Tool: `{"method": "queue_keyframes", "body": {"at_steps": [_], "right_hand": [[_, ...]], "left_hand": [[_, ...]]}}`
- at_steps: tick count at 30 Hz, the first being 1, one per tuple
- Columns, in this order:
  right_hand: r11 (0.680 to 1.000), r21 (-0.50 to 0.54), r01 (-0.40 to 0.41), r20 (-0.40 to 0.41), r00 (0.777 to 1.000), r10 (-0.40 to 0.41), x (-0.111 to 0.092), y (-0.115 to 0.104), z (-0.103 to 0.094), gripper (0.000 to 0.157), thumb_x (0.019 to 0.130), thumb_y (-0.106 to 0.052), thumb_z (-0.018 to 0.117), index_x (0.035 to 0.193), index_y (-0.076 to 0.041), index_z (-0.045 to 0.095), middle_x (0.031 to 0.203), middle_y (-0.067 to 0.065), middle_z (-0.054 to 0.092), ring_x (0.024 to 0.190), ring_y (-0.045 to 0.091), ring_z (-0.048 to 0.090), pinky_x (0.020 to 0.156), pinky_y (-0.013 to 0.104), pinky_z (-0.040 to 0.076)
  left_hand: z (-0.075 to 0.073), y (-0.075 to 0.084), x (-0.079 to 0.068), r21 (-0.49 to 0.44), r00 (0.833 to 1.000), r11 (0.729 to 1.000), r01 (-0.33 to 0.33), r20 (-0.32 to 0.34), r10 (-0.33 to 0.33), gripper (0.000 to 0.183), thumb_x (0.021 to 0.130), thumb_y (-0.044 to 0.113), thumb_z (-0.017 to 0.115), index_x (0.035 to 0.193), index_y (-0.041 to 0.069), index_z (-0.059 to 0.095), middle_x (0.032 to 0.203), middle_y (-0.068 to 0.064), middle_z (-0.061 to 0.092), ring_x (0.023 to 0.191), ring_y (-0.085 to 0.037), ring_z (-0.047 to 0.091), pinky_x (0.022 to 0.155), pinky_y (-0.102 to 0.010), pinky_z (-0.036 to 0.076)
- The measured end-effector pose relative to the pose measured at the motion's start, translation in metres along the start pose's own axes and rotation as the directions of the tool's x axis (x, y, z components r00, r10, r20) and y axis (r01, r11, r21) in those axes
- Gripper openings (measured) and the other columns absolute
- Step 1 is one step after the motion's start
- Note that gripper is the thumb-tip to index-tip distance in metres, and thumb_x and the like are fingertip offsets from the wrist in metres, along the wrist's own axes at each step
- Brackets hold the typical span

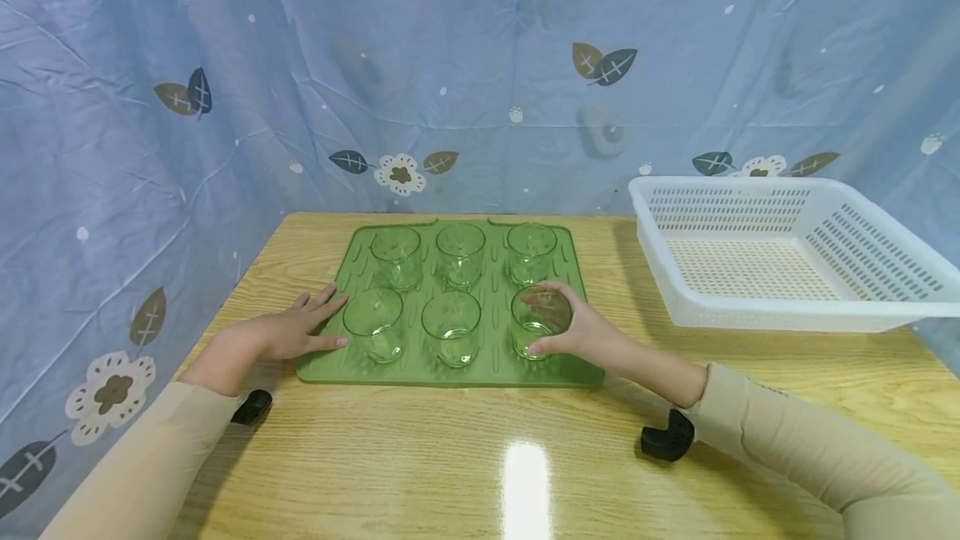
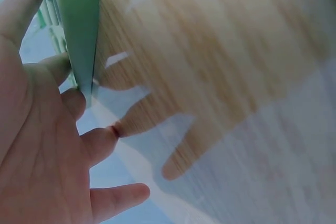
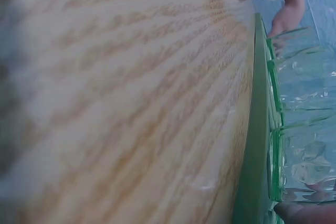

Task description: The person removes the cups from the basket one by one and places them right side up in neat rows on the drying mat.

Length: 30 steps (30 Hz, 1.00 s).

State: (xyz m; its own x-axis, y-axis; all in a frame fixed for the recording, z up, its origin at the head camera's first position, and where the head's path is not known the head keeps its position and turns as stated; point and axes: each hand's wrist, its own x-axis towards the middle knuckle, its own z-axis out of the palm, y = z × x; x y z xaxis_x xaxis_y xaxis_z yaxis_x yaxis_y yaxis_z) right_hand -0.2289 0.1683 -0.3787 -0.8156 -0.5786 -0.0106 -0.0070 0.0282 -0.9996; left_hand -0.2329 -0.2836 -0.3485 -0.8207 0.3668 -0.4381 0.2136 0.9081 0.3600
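A green ribbed mat (image 1: 408, 377) lies on the wooden table and bears several clear glasses in two rows. My right hand (image 1: 596, 338) grips the front right glass (image 1: 529, 325), thumb at the near side and fingers around the far side; the glass stands upright on the mat. At the mat's left edge rests my left hand (image 1: 288, 333), fingers extended and thumb pointing toward the front left glass (image 1: 373, 325), which it does not hold. In the left wrist view the left hand's fingers (image 2: 100, 142) spread beside the mat's edge. Only a fingertip (image 3: 310, 213) of the right hand shows in the right wrist view.
A white perforated plastic basket (image 1: 780, 313) stands at the table's right side. The wooden table (image 1: 390, 457) extends in front of the mat. Behind and to the left hangs a blue patterned curtain (image 1: 480, 48). Black devices (image 1: 666, 437) sit at both wrists.
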Motion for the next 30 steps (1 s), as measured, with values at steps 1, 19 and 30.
{"method": "queue_keyframes", "body": {"at_steps": [1, 19, 30], "right_hand": [[1.000, -0.002, -0.004, 0.002, 1.000, 0.004, 0.000, 0.000, 0.000, 0.103, 0.080, -0.016, 0.091, 0.152, 0.005, 0.021, 0.159, 0.032, 0.030, 0.150, 0.047, 0.021, 0.115, 0.050, 0.035], [0.999, -0.048, -0.013, 0.010, 1.000, 0.013, -0.005, -0.003, -0.003, 0.112, 0.080, -0.016, 0.091, 0.159, -0.001, 0.014, 0.157, 0.033, 0.031, 0.146, 0.052, 0.028, 0.108, 0.054, 0.044], [0.929, -0.362, 0.080, 0.063, 0.996, -0.061, -0.015, -0.025, -0.024, 0.079, 0.098, -0.017, 0.071, 0.159, 0.000, 0.024, 0.157, 0.029, 0.035, 0.143, 0.049, 0.035, 0.116, 0.058, 0.031]], "left_hand": [[0.000, 0.000, 0.000, 0.001, 1.000, 1.000, 0.001, -0.001, -0.001, 0.093, 0.101, 0.058, 0.056, 0.165, 0.005, 0.013, 0.168, -0.025, -0.006, 0.147, -0.060, -0.006, 0.102, -0.086, 0.014], [0.000, -0.002, 0.003, -0.006, 1.000, 1.000, -0.001, 0.002, 0.001, 0.094, 0.101, 0.059, 0.056, 0.165, 0.006, 0.013, 0.168, -0.025, -0.007, 0.147, -0.059, -0.006, 0.102, -0.086, 0.012], [-0.016, 0.003, 0.002, -0.029, 0.998, 0.998, -0.048, 0.027, 0.049, 0.088, 0.103, 0.049, 0.059, 0.161, -0.005, 0.020, 0.164, -0.035, 0.001, 0.145, -0.062, 0.003, 0.110, -0.078, 0.013]]}}
